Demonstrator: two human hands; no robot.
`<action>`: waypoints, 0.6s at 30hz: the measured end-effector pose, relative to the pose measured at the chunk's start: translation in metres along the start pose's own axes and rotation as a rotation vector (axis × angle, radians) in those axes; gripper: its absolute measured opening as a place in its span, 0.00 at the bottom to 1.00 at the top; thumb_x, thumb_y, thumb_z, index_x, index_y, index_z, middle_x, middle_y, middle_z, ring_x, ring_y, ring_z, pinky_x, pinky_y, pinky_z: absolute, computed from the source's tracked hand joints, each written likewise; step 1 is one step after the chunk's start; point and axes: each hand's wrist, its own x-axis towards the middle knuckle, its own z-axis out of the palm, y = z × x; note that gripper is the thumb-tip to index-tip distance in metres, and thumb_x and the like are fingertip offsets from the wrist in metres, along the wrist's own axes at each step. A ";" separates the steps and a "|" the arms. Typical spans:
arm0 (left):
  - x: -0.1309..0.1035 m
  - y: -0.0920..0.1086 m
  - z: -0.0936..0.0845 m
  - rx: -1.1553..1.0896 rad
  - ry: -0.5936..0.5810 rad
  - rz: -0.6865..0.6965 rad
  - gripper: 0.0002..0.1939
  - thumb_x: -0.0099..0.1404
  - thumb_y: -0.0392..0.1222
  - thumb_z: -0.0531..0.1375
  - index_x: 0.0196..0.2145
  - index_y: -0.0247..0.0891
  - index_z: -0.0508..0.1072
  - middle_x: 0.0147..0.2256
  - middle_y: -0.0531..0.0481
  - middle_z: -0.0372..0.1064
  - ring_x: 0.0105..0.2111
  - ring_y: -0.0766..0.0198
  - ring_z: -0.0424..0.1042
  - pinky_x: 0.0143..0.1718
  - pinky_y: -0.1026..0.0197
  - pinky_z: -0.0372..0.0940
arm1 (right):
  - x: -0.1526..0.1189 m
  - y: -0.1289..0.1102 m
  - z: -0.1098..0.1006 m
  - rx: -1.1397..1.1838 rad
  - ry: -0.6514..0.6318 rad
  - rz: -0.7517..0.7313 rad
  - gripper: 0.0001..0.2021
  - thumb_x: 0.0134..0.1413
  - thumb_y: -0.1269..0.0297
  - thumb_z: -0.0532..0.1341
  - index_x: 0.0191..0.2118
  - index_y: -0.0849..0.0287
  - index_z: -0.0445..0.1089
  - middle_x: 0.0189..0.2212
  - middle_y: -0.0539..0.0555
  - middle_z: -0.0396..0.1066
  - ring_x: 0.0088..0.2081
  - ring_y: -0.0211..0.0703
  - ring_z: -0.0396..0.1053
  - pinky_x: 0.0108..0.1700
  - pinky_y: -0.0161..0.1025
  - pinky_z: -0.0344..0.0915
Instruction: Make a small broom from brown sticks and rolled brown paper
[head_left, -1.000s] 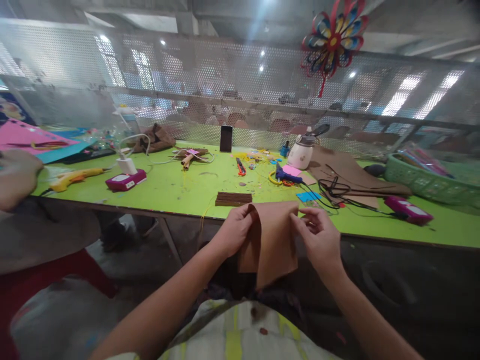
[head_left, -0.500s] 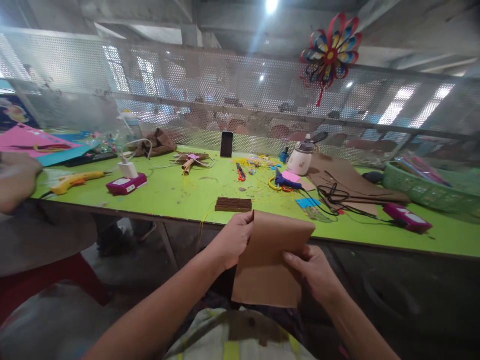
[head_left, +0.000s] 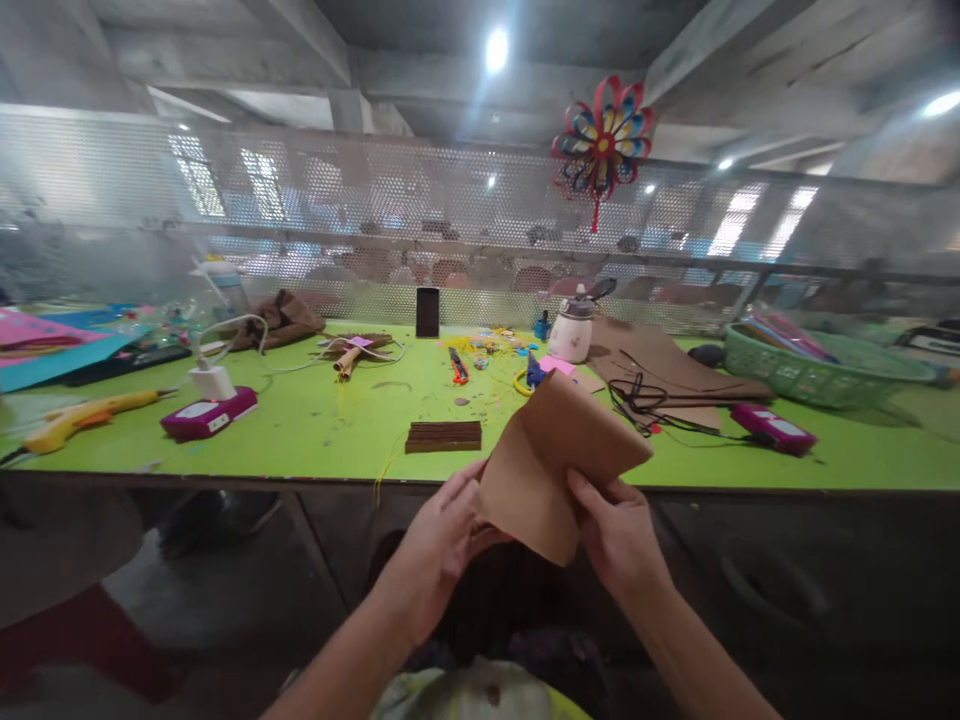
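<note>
A folded sheet of brown paper [head_left: 536, 465] is held up in front of the table's near edge, its upper flap bent over to the right. My right hand [head_left: 619, 530] pinches it at the right, thumb on the near face. At the paper's lower left edge, my left hand [head_left: 450, 540] has its fingers around the border, partly hidden behind the sheet. Just beyond, a bundle of dark brown strips [head_left: 443, 436] lies near the front of the green table [head_left: 300, 430].
Left are a yellow glue gun [head_left: 97, 415] and a magenta power block [head_left: 210, 412]. Farther back stand a dark phone [head_left: 427, 312] and a pale kettle [head_left: 571, 330]. Brown sheets [head_left: 675, 370], a second magenta block [head_left: 774, 428] and a green basket [head_left: 832, 375] are at right.
The view has shifted right and up. The paper is tilted and turned, its lower part bent upward. My left hand has moved from its top left corner down to the lower left edge.
</note>
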 end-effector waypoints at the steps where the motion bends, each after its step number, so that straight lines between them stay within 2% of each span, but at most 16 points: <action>1: -0.004 -0.006 0.005 -0.015 -0.034 0.027 0.26 0.58 0.52 0.62 0.52 0.40 0.67 0.50 0.40 0.68 0.48 0.52 0.68 0.45 0.55 0.64 | 0.001 0.000 0.003 0.015 0.020 -0.011 0.09 0.39 0.66 0.71 0.31 0.59 0.78 0.34 0.53 0.78 0.34 0.43 0.74 0.43 0.41 0.71; 4: -0.006 -0.017 0.022 -0.057 -0.027 0.100 0.38 0.49 0.55 0.67 0.55 0.40 0.63 0.52 0.38 0.66 0.51 0.48 0.66 0.47 0.52 0.64 | 0.001 0.005 0.009 0.041 0.080 -0.026 0.10 0.40 0.64 0.71 0.33 0.60 0.77 0.35 0.53 0.78 0.35 0.44 0.74 0.44 0.42 0.71; 6: -0.001 -0.019 0.031 -0.027 0.046 0.127 0.37 0.48 0.50 0.69 0.54 0.40 0.64 0.52 0.40 0.66 0.52 0.51 0.65 0.49 0.54 0.62 | -0.001 0.010 0.012 0.053 0.126 -0.050 0.11 0.40 0.64 0.71 0.33 0.60 0.77 0.35 0.53 0.78 0.36 0.45 0.74 0.43 0.42 0.71; 8: 0.007 -0.020 0.037 0.019 0.137 0.116 0.31 0.49 0.45 0.69 0.50 0.38 0.67 0.50 0.40 0.68 0.50 0.53 0.67 0.50 0.56 0.62 | -0.004 0.014 0.013 0.051 0.137 -0.056 0.11 0.40 0.64 0.71 0.33 0.59 0.76 0.34 0.52 0.78 0.37 0.46 0.75 0.42 0.43 0.72; 11: 0.020 -0.023 0.037 0.058 0.245 0.083 0.25 0.47 0.43 0.70 0.43 0.34 0.71 0.46 0.39 0.72 0.45 0.53 0.71 0.46 0.56 0.65 | -0.007 0.018 0.013 0.041 0.119 -0.044 0.11 0.39 0.64 0.71 0.33 0.59 0.77 0.32 0.51 0.78 0.36 0.47 0.75 0.42 0.44 0.72; 13: 0.024 -0.025 0.034 0.070 0.273 0.081 0.24 0.47 0.43 0.70 0.41 0.32 0.72 0.45 0.39 0.72 0.43 0.54 0.72 0.43 0.57 0.67 | -0.008 0.019 0.011 0.033 0.140 -0.066 0.11 0.37 0.65 0.72 0.31 0.59 0.77 0.31 0.51 0.78 0.35 0.47 0.75 0.43 0.44 0.72; 15: 0.024 -0.027 0.031 0.066 0.261 0.051 0.24 0.47 0.43 0.70 0.42 0.32 0.72 0.43 0.39 0.73 0.40 0.55 0.73 0.39 0.58 0.68 | -0.008 0.020 0.009 0.022 0.145 -0.084 0.10 0.35 0.66 0.72 0.30 0.58 0.77 0.31 0.51 0.78 0.36 0.48 0.75 0.44 0.46 0.71; 18: 0.020 -0.027 0.027 0.031 0.202 -0.017 0.23 0.49 0.45 0.69 0.41 0.32 0.73 0.39 0.40 0.75 0.34 0.56 0.74 0.33 0.58 0.70 | -0.008 0.021 0.005 0.023 0.075 -0.061 0.09 0.37 0.65 0.72 0.29 0.58 0.77 0.34 0.52 0.78 0.37 0.49 0.74 0.45 0.47 0.70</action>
